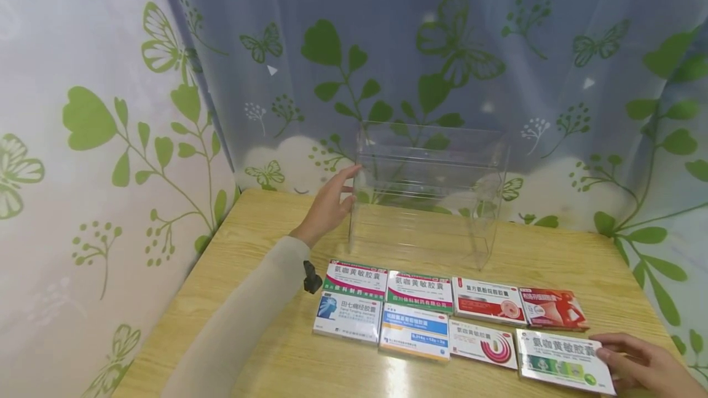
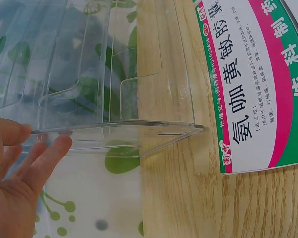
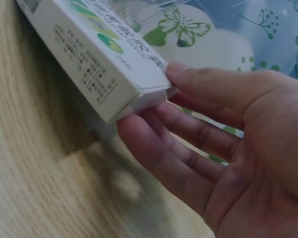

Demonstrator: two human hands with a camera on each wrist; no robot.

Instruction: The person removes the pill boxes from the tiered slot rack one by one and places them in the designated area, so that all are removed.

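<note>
A clear acrylic display rack (image 1: 428, 167) with stepped tiers stands on the wooden table by the back curtain. My left hand (image 1: 329, 204) holds its left side panel; in the left wrist view, thumb and fingers (image 2: 57, 151) meet the panel's edge. At the front right, my right hand (image 1: 644, 358) pinches the right end of a white medicine box (image 1: 564, 361) with a green picture strip. The right wrist view has the thumb on top of this box (image 3: 84, 64) and fingers at its end and underside. That end is tilted up off the table.
Several other medicine boxes lie flat in two rows before the rack, among them a green-and-pink one (image 1: 354, 279), a blue-and-white one (image 1: 415, 331) and a red one (image 1: 553, 309). Leaf-printed curtains (image 1: 110, 140) border the wooden table (image 1: 265, 220) at the left and back.
</note>
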